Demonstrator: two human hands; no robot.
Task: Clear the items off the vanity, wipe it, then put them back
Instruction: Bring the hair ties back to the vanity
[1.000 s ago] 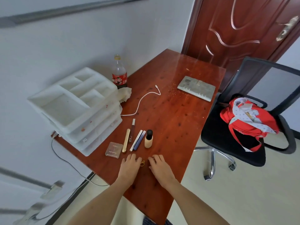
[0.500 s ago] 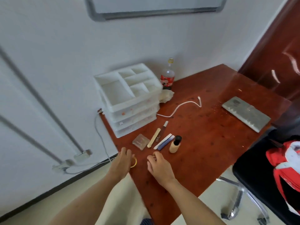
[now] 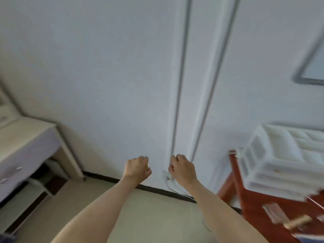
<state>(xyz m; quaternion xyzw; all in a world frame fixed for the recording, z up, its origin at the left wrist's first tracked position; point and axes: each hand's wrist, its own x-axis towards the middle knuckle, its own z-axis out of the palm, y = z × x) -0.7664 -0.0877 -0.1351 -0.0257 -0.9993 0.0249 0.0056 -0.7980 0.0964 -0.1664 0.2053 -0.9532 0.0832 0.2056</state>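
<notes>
Both curled hands, left hand and right hand, hide any contents.

A plain domestic room is shown, blurred throughout. A white painted wall is met by a dark skirting board and a pale floor. A pale dressing table is seen at left; a white drawer organiser is carried on a red-brown wooden bench at right.

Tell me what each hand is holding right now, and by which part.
Cannot be told: left hand and right hand are both curled, backs to the camera, hiding anything inside.
</notes>
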